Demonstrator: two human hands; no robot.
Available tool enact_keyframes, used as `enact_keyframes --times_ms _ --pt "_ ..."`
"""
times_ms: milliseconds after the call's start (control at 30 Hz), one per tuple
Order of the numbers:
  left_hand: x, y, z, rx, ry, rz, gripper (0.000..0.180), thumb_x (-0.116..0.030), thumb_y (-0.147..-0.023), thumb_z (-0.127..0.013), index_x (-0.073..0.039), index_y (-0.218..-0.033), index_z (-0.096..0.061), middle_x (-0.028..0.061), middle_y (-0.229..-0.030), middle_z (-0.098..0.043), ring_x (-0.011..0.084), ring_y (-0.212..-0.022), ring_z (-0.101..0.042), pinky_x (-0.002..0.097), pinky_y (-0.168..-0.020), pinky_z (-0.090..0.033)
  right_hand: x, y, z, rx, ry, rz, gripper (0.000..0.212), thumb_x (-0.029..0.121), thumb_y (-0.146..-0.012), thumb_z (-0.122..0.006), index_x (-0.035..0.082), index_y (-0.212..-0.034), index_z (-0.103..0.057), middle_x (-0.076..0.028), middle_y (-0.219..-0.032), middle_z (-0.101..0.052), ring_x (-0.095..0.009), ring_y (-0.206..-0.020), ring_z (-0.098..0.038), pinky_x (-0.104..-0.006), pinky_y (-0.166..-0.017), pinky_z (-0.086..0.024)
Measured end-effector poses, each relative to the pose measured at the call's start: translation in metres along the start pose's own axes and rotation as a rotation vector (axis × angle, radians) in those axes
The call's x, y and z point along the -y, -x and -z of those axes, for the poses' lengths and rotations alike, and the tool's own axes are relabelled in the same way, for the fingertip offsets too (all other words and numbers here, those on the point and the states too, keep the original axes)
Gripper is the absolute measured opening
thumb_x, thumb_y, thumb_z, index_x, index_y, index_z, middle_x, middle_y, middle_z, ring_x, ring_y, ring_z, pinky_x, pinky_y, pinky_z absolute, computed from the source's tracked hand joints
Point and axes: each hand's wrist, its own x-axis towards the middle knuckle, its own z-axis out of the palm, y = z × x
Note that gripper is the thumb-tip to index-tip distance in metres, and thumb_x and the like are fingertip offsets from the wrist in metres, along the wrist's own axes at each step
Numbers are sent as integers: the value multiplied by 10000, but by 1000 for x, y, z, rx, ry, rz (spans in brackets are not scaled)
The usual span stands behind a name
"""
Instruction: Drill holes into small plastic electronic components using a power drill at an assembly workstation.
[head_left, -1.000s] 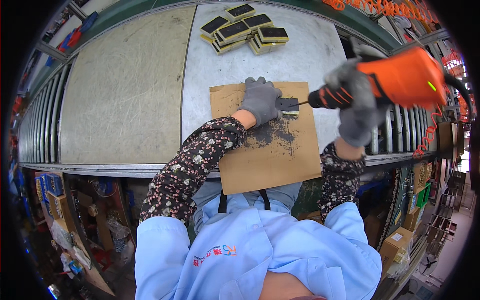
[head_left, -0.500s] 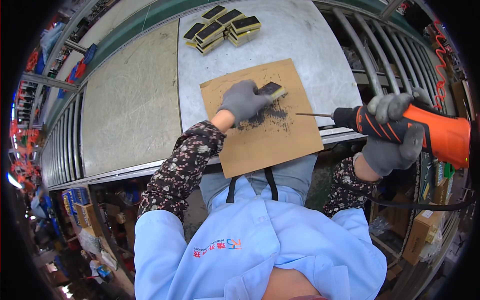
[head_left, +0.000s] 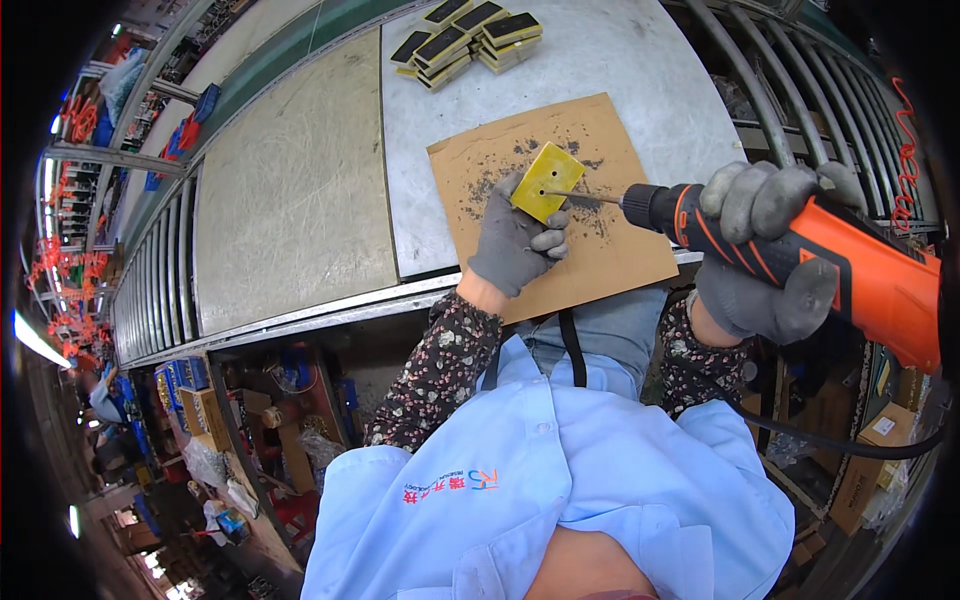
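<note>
In a grey glove, my left hand (head_left: 517, 237) grips a small yellow rectangular block (head_left: 546, 182) by its lower edge. The block is tilted so its yellow face shows, with two dark holes in it. My gloved right hand (head_left: 770, 245) is wrapped round an orange and black power drill (head_left: 870, 280), held level. Its thin bit (head_left: 590, 197) points left, and the tip is at the lower hole; how deep it sits I cannot tell. Under both lies a brown cardboard sheet (head_left: 540, 290) scattered with dark crumbs.
Several black-topped yellow blocks (head_left: 470, 42) are piled at the back of the metal-topped bench (head_left: 680, 90). Metal rollers (head_left: 760, 90) run off to the right. A black cable (head_left: 860, 448) trails from the drill's side. Cartons (head_left: 875, 435) stand low at the right.
My left hand has lifted the block off the cardboard and turned its yellow face up. The drill has come left, bringing the bit to the block. The whole view has shifted slightly.
</note>
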Motion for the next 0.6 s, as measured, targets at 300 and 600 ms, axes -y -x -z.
enact_keyframes --times_ms 300,600 --pt "4 2 -8 -107 -113 -177 458 -514 -807 -449 -102 -1000 -499 44 -710 -449 83 -433 -285 235 -473 -295 6 0 -41 283 180 216 452 223 -775 -582 44 -1129 -367 -60 -648 -454 -113 -416 -414 -283 -401 -390" --pt "30 4 -26 -79 -70 -249 424 -489 -854 -391 -88 -950 -489 21 -669 -459 87 -430 -274 240 -446 -282 -16 34 -38 73 131 -97 440 294 -737 -670 64 -998 -401 -60 -660 -453 -164 -497 -452 -325 -502 -411"
